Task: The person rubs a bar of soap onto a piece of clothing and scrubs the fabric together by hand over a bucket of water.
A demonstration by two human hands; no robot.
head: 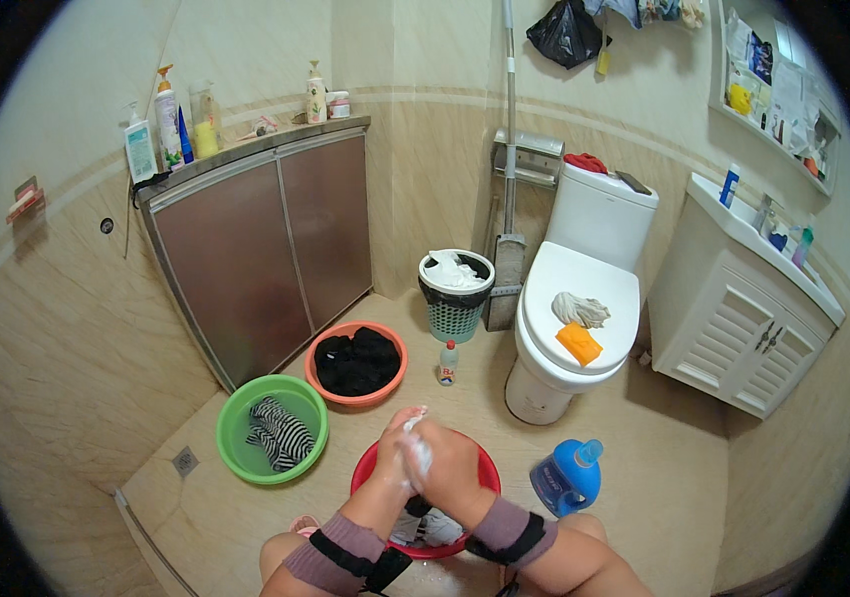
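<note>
Both of my hands meet above a red plastic basin [490, 477] on the floor before me. My left hand [395, 455] and my right hand [444, 459] press around a soapy white cloth [417, 448], with suds on the fingers. Most of that cloth is hidden between the palms. Below the wrists, wet white, black and striped laundry [436, 528] lies in the basin. A green basin [227, 440] with a black-and-white striped garment [279, 433] in it stands to the left. Behind it, an orange basin [313, 373] holds black clothing [358, 362].
A blue detergent jug [567, 477] stands right of the red basin. Ahead are a small red-capped bottle [448, 364] and a lined wastebasket [458, 313]. The closed toilet lid [544, 291] bears a pale cloth [580, 310] and an orange packet [579, 344]. A vanity cabinet [738, 328] hangs at right.
</note>
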